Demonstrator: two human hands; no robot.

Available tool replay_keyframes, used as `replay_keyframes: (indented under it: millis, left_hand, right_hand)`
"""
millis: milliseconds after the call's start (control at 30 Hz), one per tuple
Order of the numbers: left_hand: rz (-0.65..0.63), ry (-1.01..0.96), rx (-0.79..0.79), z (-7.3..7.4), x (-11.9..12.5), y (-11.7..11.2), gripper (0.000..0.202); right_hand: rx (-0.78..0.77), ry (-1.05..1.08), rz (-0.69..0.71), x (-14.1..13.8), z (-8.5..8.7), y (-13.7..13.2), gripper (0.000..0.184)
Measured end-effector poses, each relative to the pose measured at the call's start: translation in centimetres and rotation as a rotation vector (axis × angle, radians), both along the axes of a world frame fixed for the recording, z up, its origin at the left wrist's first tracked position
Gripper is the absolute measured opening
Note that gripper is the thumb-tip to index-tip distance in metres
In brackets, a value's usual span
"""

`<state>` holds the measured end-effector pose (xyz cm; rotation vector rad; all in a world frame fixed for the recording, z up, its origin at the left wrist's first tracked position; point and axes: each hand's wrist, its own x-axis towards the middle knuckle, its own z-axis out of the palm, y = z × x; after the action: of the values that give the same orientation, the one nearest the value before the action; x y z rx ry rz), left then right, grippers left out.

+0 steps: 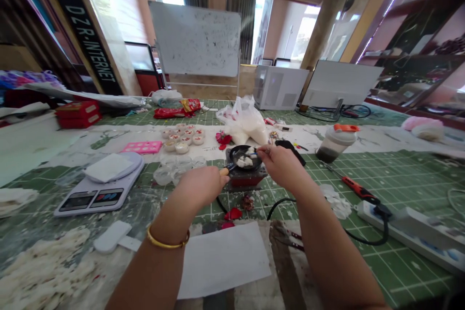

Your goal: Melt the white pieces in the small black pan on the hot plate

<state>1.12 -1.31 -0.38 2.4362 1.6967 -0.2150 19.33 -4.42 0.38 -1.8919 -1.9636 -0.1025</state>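
Two hands at one small pan

My left hand (205,185) is clamped round the pale wooden handle (224,171) of a small round black pan (236,154), which sits on a dark, red-fronted box-shaped heater (247,182). My right hand (278,161) comes in from the right, fingertips together on a thin tool, mostly hidden, reaching over the rim. In the pan lie soft white lumps (244,161). I judge the step in hand to be stirring or breaking these up; the next move seems to call for a steady handle and small, careful strokes inside the rim.

Just beyond, on the far side, stands a clear plastic bag of white material (249,128). To the left are clear plastic cups (169,172), and farther left a white digital scale (98,198). On the near side lies a blank white paper sheet (225,261); to the right, a translucent orange-lidded shaker (336,141).
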Motion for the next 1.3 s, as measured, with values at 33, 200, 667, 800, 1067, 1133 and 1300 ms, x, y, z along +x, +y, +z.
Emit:
replay_keyframes:
  millis: [33, 200, 667, 800, 1067, 1133, 1300]
  left_hand:
    - [0.000, 0.000, -0.010, 0.0, 0.0, 0.0, 0.048]
    - [-0.027, -0.010, 0.008, 0.0, 0.0, 0.1, 0.047]
    - [-0.032, 0.010, 0.001, -0.1, 0.0, 0.2, 0.043]
    - [-0.037, 0.009, -0.001, -0.1, 0.1, 0.2, 0.042]
    - [-0.016, 0.013, -0.013, 0.1, 0.0, -0.1, 0.043]
    - [-0.024, 0.015, -0.017, 0.1, 0.0, -0.1, 0.043]
    - [-0.061, 0.007, -0.001, 0.0, -0.1, 0.1, 0.042]
  right_hand:
    - [-0.003, -0.010, -0.003, 0.1, 0.1, -0.1, 0.027]
    - [0.018, 0.026, 0.152, -0.4, 0.1, -0.5, 0.028]
    - [-0.006, 0.050, 0.077, 0.3, 0.7, -0.9, 0.029]
    - [0.012, 0.118, 0.143, 0.2, 0.5, -1.0, 0.030]
    - [0.021, 0.113, 0.070, 0.6, 0.4, -0.6, 0.031]
    - [-0.001, 0.135, 0.110, 0.5, 0.3, -0.6, 0.031]
    - [0.051, 0.123, 0.030, 0.4, 0.4, -0.6, 0.031]
